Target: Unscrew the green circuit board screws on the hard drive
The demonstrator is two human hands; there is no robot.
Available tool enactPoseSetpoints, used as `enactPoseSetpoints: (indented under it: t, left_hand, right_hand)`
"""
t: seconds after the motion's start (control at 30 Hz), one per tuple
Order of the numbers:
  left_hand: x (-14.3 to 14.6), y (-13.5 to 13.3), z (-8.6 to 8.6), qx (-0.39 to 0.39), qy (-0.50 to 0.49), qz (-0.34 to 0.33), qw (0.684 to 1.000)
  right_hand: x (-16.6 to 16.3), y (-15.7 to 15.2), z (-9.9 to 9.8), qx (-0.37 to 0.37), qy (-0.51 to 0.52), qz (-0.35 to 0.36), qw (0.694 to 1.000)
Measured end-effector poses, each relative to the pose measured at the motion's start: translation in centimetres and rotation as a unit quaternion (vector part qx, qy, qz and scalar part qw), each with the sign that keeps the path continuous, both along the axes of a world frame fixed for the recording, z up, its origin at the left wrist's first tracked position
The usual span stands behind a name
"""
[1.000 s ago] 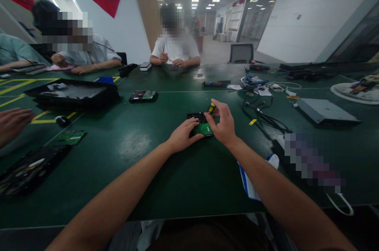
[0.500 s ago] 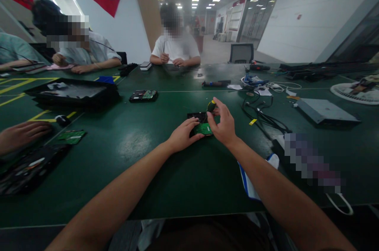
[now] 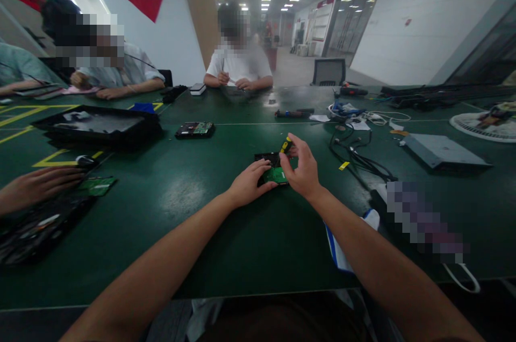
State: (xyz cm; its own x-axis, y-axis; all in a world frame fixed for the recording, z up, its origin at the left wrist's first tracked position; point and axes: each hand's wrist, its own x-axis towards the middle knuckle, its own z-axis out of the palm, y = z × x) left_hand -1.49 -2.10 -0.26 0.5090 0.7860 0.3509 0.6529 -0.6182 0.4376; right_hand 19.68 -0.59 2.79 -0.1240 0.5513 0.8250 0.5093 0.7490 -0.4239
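On the green table in front of me lies a hard drive (image 3: 276, 175), a dark body with a green circuit board on it. My left hand (image 3: 250, 182) is closed on its left side, fingers over the top and thumb along the near edge. A screwdriver (image 3: 286, 145) with a yellow and black handle is pinched between the thumb and fingers of my right hand (image 3: 303, 168). It stands tilted over the drive's right part. The screwdriver's tip is hidden, so I cannot tell whether it touches a screw.
A second hard drive (image 3: 195, 130) and a black tray (image 3: 97, 127) lie farther left. Black cables (image 3: 355, 158), a grey metal box (image 3: 445, 149) and a blue-edged white cloth (image 3: 338, 250) are on the right. A co-worker's hand (image 3: 44, 185) rests at left near a loose circuit board (image 3: 97, 186).
The screwdriver handle has turned in my right hand, showing more yellow. My left hand stays on the hard drive. The co-worker's hand at left has moved right, toward the black mouse-like object.
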Motion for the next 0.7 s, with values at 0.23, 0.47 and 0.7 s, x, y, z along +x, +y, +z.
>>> enactPoseSetpoints:
  t: [0.23, 0.47, 0.7]
  left_hand:
    - [-0.1, 0.0, 0.1, -0.013, -0.001, -0.003, 1.000]
    - [0.0, 0.0, 0.1, -0.019, -0.005, 0.003, 1.000]
    - [-0.2, 0.1, -0.1, -0.015, -0.003, 0.001, 1.000]
  right_hand:
    - [0.0, 0.3, -0.2, 0.010, 0.004, 0.001, 1.000]
    - [-0.1, 1.1, 0.2, 0.015, 0.004, -0.004, 1.000]
    - [-0.2, 1.6, 1.2, 0.024, -0.034, 0.007, 0.999]
